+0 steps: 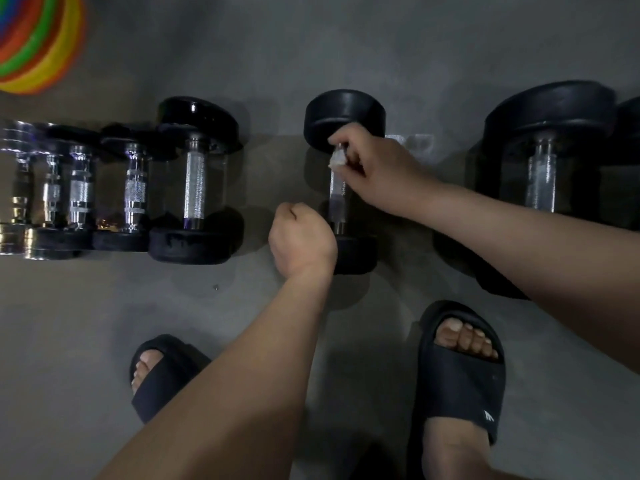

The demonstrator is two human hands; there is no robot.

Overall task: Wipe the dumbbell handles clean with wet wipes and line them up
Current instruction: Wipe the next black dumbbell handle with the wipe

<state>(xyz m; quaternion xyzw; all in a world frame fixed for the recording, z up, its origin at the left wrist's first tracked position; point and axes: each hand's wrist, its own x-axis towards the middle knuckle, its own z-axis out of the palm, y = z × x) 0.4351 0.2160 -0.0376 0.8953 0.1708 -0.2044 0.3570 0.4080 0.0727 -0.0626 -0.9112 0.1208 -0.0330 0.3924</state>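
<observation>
A black dumbbell [344, 114] lies on the grey floor at the centre, its chrome handle [337, 188] running away from me. My right hand [377, 168] pinches a crumpled white wet wipe [337, 160] against the far end of that handle. My left hand [301, 237] is curled in a fist at the dumbbell's near end, next to the lower weight; whether it grips anything is hidden. To the left, several dumbbells [195, 178] lie side by side in a row. A larger black dumbbell [543, 168] lies to the right.
A stack of rainbow-coloured discs [34, 39] sits at the top left corner. My two feet in black slides [460, 375] stand on the floor just in front of the dumbbells. Another dark weight shows at the right edge.
</observation>
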